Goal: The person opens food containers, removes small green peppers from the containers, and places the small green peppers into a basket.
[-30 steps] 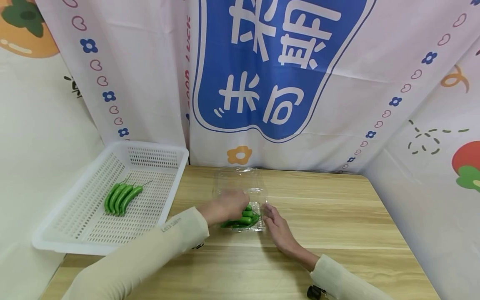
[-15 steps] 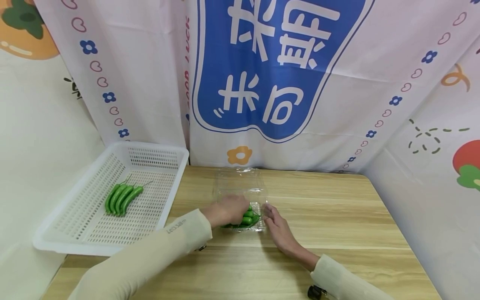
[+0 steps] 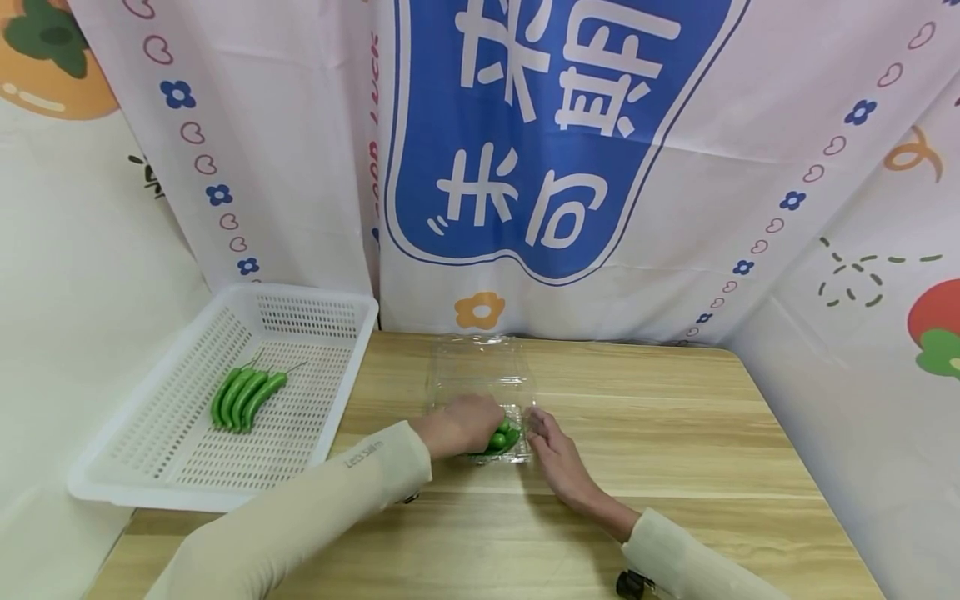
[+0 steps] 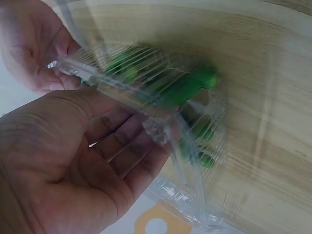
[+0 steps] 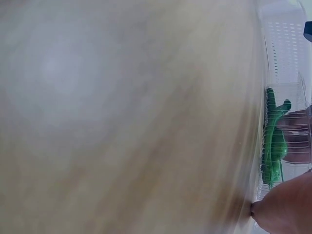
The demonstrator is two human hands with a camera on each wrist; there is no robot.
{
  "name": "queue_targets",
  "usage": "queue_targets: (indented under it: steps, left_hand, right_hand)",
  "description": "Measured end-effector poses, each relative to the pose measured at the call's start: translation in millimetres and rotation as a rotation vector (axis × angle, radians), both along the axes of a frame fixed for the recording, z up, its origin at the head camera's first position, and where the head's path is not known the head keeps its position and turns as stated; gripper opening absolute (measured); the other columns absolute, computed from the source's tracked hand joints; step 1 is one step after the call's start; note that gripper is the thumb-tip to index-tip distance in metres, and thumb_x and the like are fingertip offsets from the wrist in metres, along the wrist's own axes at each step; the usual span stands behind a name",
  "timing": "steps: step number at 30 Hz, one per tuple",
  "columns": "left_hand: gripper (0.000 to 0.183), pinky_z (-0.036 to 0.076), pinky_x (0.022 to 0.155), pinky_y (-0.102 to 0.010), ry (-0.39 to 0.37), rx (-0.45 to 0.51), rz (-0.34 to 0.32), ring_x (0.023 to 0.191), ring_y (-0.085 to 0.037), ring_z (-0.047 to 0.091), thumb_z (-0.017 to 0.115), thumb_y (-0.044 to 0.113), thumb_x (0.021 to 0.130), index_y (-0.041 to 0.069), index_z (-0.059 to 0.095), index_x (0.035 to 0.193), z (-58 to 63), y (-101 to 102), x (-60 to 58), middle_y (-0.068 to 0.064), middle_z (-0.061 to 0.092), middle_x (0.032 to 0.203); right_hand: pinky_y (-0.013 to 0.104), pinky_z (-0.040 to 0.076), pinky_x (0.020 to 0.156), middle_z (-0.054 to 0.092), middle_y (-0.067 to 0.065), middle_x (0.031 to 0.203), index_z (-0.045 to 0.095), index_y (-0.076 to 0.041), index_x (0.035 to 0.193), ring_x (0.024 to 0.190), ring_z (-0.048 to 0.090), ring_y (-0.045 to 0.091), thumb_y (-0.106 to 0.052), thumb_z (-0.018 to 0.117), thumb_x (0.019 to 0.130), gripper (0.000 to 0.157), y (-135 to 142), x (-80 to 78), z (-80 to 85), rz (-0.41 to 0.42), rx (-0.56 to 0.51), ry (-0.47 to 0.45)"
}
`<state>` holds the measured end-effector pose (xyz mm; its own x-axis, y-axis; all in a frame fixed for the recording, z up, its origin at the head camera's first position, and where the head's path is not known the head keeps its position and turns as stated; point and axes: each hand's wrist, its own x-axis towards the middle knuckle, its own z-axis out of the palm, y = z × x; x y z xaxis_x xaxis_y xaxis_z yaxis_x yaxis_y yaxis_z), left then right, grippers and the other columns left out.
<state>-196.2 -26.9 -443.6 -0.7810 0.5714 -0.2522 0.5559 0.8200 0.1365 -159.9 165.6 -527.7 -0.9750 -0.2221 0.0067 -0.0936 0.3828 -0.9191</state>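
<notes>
A clear plastic clamshell box [image 3: 517,412] stands with its lid [image 3: 480,367] laid back toward the curtain. Green chili peppers [image 3: 504,440] lie inside, bunched toward the right wall. My left hand [image 3: 465,425] reaches into the box from the left, covering part of the peppers. In the left wrist view its fingers [image 4: 122,141] bend loosely toward the peppers [image 4: 185,90], behind the clear wall. My right hand [image 3: 558,467] rests against the box's right side with extended fingers. Low at the right edge of the right wrist view, peppers [image 5: 274,146] show through the ribbed wall.
A white perforated basket [image 3: 300,442] stands at the left of the wooden table [image 3: 675,433], with several green chili peppers [image 3: 243,398] lined up inside. A printed curtain [image 3: 322,167] hangs close behind the table. A black wrist device [image 3: 630,585] sits by the right sleeve.
My left hand has shifted slightly right within the box, and the peppers that showed below it have moved right and bunched together. The right hand and the basket have stayed put.
</notes>
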Motion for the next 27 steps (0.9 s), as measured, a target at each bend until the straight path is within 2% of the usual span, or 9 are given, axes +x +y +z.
queue_targets:
  steps: [6, 11, 17, 22, 27]
  left_hand:
    - [0.02, 0.056, 0.066, -0.029, 0.037, -0.02, -0.01, 0.07, -0.016, 0.06, 0.076, -0.001, 0.087, 0.013, 0.064, 0.079, -2.1, 1, 1.3, -0.003, 0.068, 0.083]
    - [0.016, 0.057, 0.07, -0.029, 0.038, -0.01, -0.016, 0.074, -0.016, 0.062, 0.078, 0.0, 0.087, 0.012, 0.068, 0.085, -2.7, 0, 1.1, -0.003, 0.069, 0.087]
    - [0.017, 0.058, 0.077, -0.03, 0.006, 0.047, -0.001, 0.078, -0.016, 0.062, 0.08, -0.001, 0.086, 0.01, 0.068, 0.089, 3.1, -4, -1.3, -0.002, 0.068, 0.087]
    - [0.013, 0.059, 0.081, -0.034, 0.038, 0.062, -0.012, 0.082, -0.019, 0.065, 0.076, 0.0, 0.091, 0.009, 0.068, 0.088, 7.8, -8, -1.6, -0.004, 0.07, 0.09]
    - [0.016, 0.06, 0.083, -0.036, 0.058, 0.065, -0.009, 0.084, -0.022, 0.066, 0.075, 0.001, 0.091, 0.011, 0.065, 0.083, 10.6, -11, -1.2, -0.006, 0.07, 0.09]
  right_hand:
    - [0.058, 0.034, 0.121, 0.049, 0.027, 0.157, 0.039, 0.005, 0.157, 0.148, 0.045, 0.044, -0.009, 0.048, 0.111, 0.049, 0, -0.8, -1.3, 0.0, -0.005, 0.001]
    - [0.057, 0.034, 0.122, 0.049, 0.027, 0.157, 0.039, 0.004, 0.157, 0.148, 0.045, 0.043, -0.009, 0.048, 0.11, 0.049, 0, -0.8, -0.7, -0.001, -0.005, -0.001]
    - [0.057, 0.033, 0.122, 0.049, 0.027, 0.157, 0.04, 0.004, 0.157, 0.148, 0.044, 0.043, -0.009, 0.049, 0.11, 0.049, 0, -0.9, 0.0, 0.0, -0.008, 0.001]
    - [0.058, 0.033, 0.122, 0.049, 0.028, 0.156, 0.039, 0.004, 0.157, 0.147, 0.045, 0.044, -0.01, 0.049, 0.11, 0.05, 0, -1.0, -0.5, 0.001, -0.003, 0.003]
    - [0.057, 0.033, 0.122, 0.05, 0.027, 0.156, 0.04, 0.003, 0.157, 0.147, 0.045, 0.044, -0.01, 0.049, 0.11, 0.049, 0, -1.5, -1.8, -0.004, 0.01, 0.003]
